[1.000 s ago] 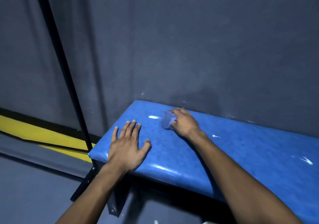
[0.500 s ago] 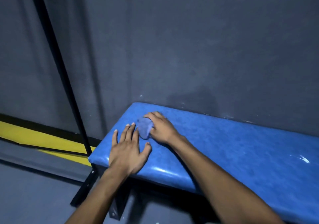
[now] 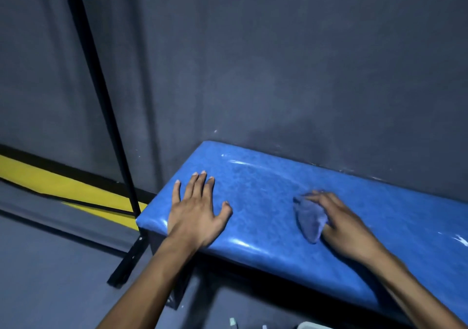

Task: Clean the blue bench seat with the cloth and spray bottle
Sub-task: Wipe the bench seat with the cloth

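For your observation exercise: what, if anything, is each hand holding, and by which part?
The right hand presses a bunched cloth onto the blue bench seat, fingers over its right side. The left hand lies flat, holding nothing.

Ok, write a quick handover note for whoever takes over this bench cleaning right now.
Left hand: empty, flat on the left end of the blue bench seat, bracing.
Right hand: pressing a bunched blue cloth onto the middle of the seat.
Spray bottle: not in view.
Done: wet streaks show near the back edge, so some spraying and wiping seems done.
Left: wipe the rest of the seat, especially the right part; how much is clean cannot be judged.
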